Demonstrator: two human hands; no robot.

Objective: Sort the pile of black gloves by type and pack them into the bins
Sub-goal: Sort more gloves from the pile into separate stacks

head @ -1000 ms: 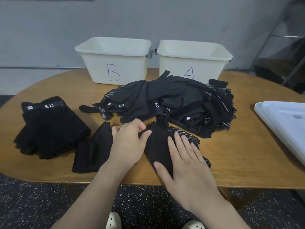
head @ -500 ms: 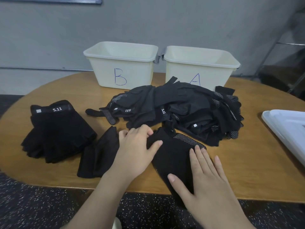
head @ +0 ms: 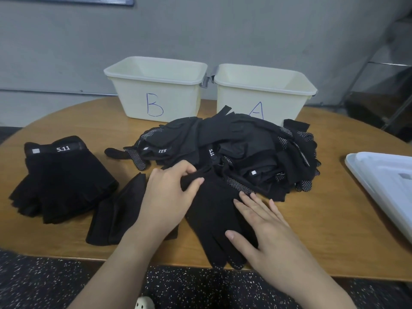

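Left hand [head: 169, 197] pinches cuff of full-finger glove [head: 214, 219] (dotted palm side partly showing); right hand [head: 265, 233] flat, fingers straight, pressing it.

The scene is lit softly and evenly from above, at a moderate brightness. Only faint, diffuse shadows are cast beneath the heap of black fabric gloves [head: 234, 152] and under the two cream plastic bins [head: 156, 90]. A mild sheen is seen on the round brown wooden surface [head: 334, 208] at its right side, and the white plastic tray [head: 383, 181] is rendered nearly overexposed. Detail in the black cloth is largely lost to darkness; only white dots and lettering are picked out. Wide-angle distortion is shown in the curved surface edge and the leaning lines at the right. Slight softness is noted on the left hand [head: 169, 197] and right hand [head: 267, 233].
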